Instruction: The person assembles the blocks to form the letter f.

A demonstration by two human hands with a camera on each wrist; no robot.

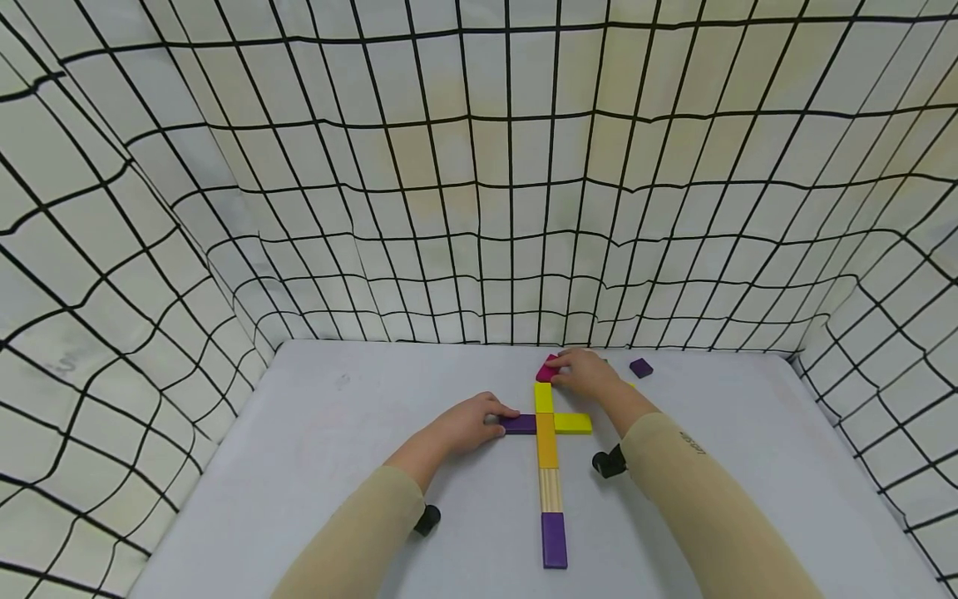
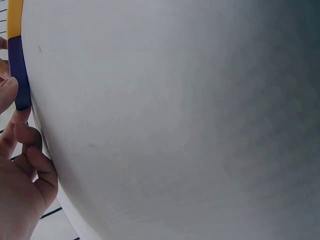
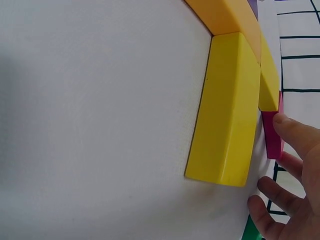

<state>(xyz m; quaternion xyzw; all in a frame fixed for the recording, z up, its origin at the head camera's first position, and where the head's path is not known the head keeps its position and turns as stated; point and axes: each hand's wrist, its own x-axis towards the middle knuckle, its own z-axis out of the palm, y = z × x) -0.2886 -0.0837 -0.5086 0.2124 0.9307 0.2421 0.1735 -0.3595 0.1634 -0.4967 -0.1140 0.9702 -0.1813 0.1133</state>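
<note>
Flat coloured blocks form a cross on the white table. My left hand point(image 1: 467, 423) pinches the outer end of a purple block point(image 1: 519, 424), the cross's left arm, between thumb and forefinger. At the far end, my right hand point(image 1: 587, 374) holds a magenta block point(image 1: 547, 368) by thumb and fingertips, against the upper yellow block point(image 1: 543, 398). The orange block point(image 1: 547, 441) is the centre, with another yellow block point(image 1: 573, 423) on its right. Below lie a ribbed pale-wood piece point(image 1: 550, 491) and a second purple block point(image 1: 555, 541). In the right wrist view, the thumb touches the magenta block point(image 3: 272, 135).
A small dark purple block point(image 1: 641, 368) lies right of my right hand near the back edge. Part of a green block point(image 3: 251, 231) shows under the right fingers in the right wrist view. Black netting point(image 1: 479, 187) over white walls surrounds the table point(image 1: 337, 441).
</note>
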